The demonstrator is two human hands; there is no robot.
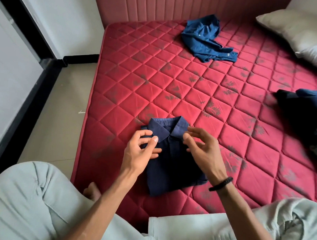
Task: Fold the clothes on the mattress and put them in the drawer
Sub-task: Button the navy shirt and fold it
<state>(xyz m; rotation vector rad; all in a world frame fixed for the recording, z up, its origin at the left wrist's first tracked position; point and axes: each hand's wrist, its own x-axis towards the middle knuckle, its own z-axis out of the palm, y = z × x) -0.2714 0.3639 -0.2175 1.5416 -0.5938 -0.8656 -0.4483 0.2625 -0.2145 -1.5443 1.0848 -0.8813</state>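
Both hands, left hand (141,151) and right hand (203,149), hover loosely open over folded shirt (172,167).

Head view, steeply down, close.

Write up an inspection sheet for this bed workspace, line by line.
Surface: red quilted mattress.
Job's things: folded navy shirt near the front edge; crumpled blue garment far side; dark clothes pile at right edge.
Clutter: two pillows top right.
Grippers: left hand and right hand over the shirt's collar, fingers loosely curled, gripping nothing.
Cables: nothing seen.
Surroundings: pink headboard, tiled floor, white wall.
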